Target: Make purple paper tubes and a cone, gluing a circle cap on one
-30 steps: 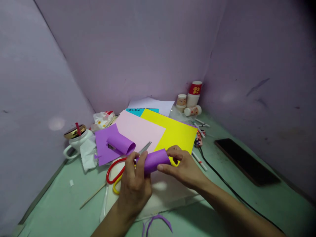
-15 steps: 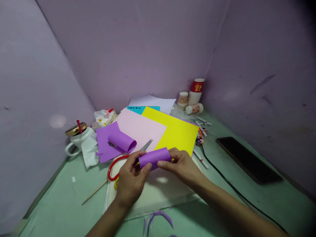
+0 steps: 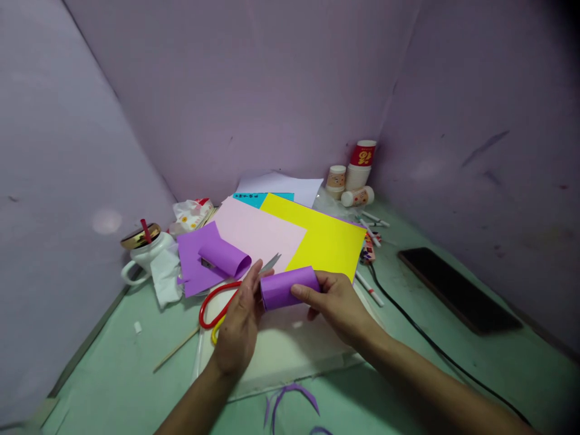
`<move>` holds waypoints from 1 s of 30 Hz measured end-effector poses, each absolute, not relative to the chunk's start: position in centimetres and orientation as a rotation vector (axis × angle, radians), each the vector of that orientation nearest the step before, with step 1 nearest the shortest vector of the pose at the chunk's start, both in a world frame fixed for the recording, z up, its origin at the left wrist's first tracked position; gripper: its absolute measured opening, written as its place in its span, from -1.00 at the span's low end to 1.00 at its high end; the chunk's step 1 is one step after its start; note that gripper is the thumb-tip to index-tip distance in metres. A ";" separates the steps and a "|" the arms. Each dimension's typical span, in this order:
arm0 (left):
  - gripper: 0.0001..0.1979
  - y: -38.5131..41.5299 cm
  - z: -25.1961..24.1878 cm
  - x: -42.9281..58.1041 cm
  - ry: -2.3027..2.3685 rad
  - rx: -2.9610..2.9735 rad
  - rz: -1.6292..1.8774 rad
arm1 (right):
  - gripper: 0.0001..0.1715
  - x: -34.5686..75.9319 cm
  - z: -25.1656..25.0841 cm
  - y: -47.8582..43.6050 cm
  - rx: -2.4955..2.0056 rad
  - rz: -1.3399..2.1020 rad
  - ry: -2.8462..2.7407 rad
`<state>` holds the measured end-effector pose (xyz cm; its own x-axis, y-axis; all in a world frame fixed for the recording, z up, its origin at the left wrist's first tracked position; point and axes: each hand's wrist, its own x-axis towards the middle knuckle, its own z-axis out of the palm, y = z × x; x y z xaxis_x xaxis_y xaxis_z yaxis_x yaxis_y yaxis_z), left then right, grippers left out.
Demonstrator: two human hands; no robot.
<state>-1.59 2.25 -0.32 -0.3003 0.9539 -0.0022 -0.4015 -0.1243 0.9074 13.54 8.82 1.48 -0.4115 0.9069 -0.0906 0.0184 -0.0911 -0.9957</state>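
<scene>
The paper tube [image 3: 281, 289] is purple, the mug [image 3: 148, 255] white.

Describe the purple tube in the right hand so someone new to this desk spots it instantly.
On the green table, find the large yellow sheet. Nearer the person, the right hand grips one end of a short purple tube. Unlike the purple roll lying farther left, this one is held in a hand.

Head view, forward and down, seemingly close
</scene>
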 end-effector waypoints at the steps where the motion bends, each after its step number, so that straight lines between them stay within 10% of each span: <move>1: -0.57 2.4 -0.3 -1.5 0.998 0.679 1.651 | -0.72 13.4 1.6 8.6 -1.061 1.590 -1.478; 30: -0.48 2.5 0.6 1.1 0.974 0.320 1.686 | -0.76 12.6 0.9 5.1 -0.959 0.997 -1.871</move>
